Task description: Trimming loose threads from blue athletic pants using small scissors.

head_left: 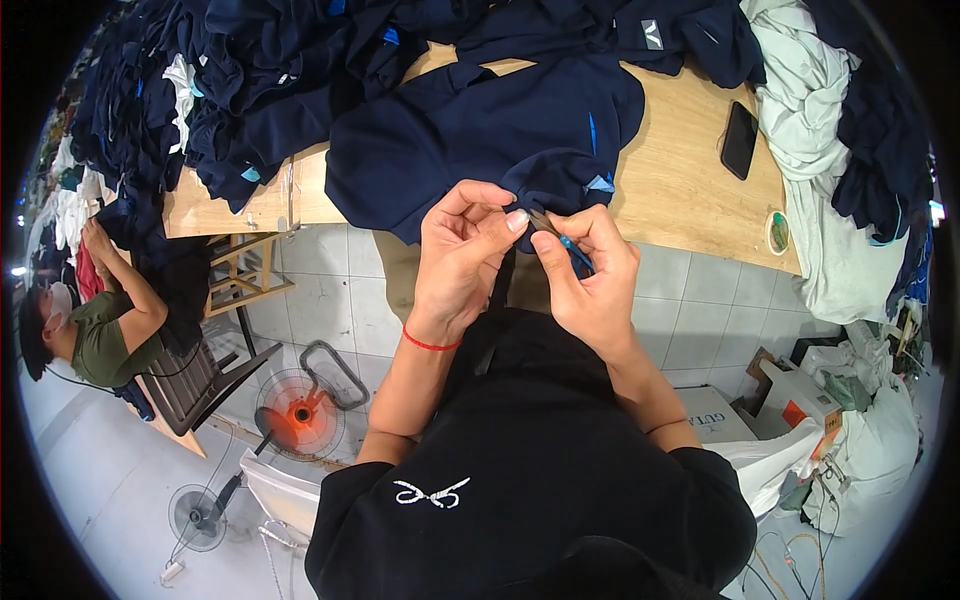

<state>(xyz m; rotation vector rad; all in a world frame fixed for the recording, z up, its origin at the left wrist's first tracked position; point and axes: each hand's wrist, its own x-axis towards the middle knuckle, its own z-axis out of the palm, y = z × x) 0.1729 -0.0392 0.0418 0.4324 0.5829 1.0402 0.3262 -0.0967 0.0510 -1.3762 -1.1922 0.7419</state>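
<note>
The left hand [462, 262] is pinching a bunched fold of a dark navy garment [480, 140] between thumb and forefinger, the other fingers curling loosely behind. It is holding the fabric taut and lifted just off the near edge of the wooden counter [680, 190], probably so that the spot being worked on is standing clear and easy to see. The right hand [590, 275] is touching the left at the fingertips, its fingers pressing together around a small thread snipper with a blue handle [572, 248]; the blades are pointing toward the pinched fold, though whether they are closing on a thread is too small to tell.

The rest of the garment is spreading away from the fingers across the counter, its weight resting there so that only the gathered bit needs holding. A small light-blue patch [600, 184] on the cloth is showing just beyond the right fingers. Farther past the fingers, a big heap of similar navy clothes [300, 70] is lying along the far side, seemingly stacked within reach. To the right of the fingers and well apart, a black phone [739, 140] is lying flat on bare wood, with a small round tape roll [778, 232] nearer the edge, and pale green cloth [810, 120] is piling up beyond them. Off to the left and below, another person [95, 330] is sitting beside a fan [298, 415] on the floor.
</note>
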